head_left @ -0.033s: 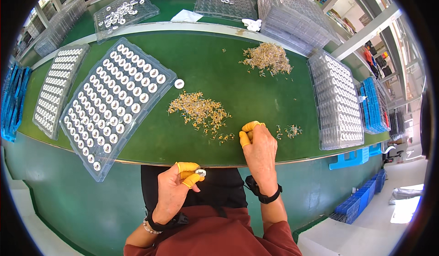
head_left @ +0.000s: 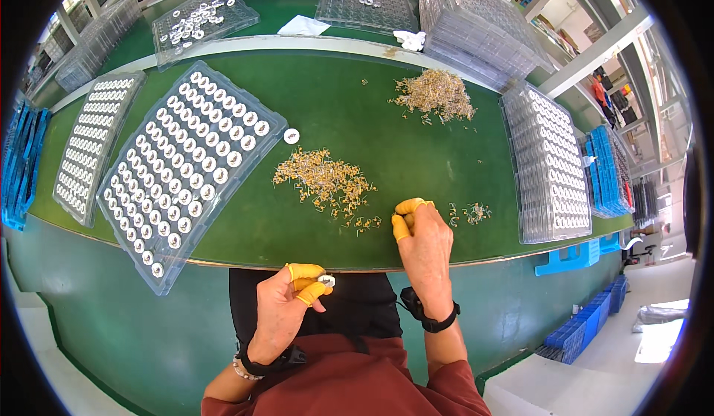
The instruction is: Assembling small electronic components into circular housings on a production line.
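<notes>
A green bench top [head_left: 431,156] stretches across the workroom, with a clear tray [head_left: 276,124] of white discs toward nine o'clock. Toward six, just off the bench's near edge, the left hand [head_left: 281,304] pinches a small white disc [head_left: 326,280]; foreshortened, its long axis runs roughly nine to three, and any lettering is too small to tell. A pile of wire parts [head_left: 320,176] lies at twelve from it. At its two o'clock, the right hand's [head_left: 425,241] thumb and forefinger nearly meet; whether they grip anything, I cannot tell.

downward fisheye view from head, above hands [head_left: 278,310] [head_left: 426,241]
</notes>
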### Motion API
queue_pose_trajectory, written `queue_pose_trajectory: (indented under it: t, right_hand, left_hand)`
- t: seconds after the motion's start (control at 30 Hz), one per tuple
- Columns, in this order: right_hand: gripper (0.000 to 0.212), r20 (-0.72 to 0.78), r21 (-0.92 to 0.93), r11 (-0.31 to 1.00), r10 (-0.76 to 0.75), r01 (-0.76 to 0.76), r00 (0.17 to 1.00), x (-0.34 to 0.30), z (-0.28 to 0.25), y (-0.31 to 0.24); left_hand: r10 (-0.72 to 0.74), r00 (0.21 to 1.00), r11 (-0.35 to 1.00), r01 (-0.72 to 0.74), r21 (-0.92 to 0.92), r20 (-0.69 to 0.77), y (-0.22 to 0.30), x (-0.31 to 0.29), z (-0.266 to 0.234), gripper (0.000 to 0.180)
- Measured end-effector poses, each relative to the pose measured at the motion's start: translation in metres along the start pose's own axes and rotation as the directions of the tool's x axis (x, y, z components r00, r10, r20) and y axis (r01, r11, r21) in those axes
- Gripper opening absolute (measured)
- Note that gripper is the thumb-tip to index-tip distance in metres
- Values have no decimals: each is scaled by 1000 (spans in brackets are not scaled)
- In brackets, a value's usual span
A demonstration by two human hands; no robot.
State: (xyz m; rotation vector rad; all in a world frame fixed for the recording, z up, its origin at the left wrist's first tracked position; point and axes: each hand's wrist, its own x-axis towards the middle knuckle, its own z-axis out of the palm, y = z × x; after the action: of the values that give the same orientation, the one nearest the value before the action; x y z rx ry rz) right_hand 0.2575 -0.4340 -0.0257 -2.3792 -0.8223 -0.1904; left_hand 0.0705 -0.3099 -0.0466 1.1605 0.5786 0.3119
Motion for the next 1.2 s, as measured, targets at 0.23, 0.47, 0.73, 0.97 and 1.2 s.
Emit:
queue_pose_trajectory:
  t: [0.23, 0.47, 0.73, 0.97, 1.2]
  right_hand:
    - [11, -43, 36, 999, -17, 18, 999, -6, -5, 2]
    - [13, 0, 41, 999, -2, 2, 1000, -1, 5, 9]
    - [8, 402, 780, 535, -29, -325, 915, -46, -8, -28]
    - [14, 327, 748, 621, -40, -233, 944, -62, 10, -38]
    - [11, 345, 753, 609, -40, -251, 938, -71, 12, -40]
  left_hand:
    - [9, 1000, 1000, -10, 16, 29, 0, 0, 4, 18]
    - [-21, 1000, 1000, 21, 20, 2, 2, -1, 6, 18]
    - [-80, 990, 983, 98, -157, 117, 7, -1, 0, 15]
    - [-52, 991, 983, 72, -170, 119, 8, -3, -5, 16]
    - [-43, 993, 985, 61, -163, 111, 8, -6, -3, 15]
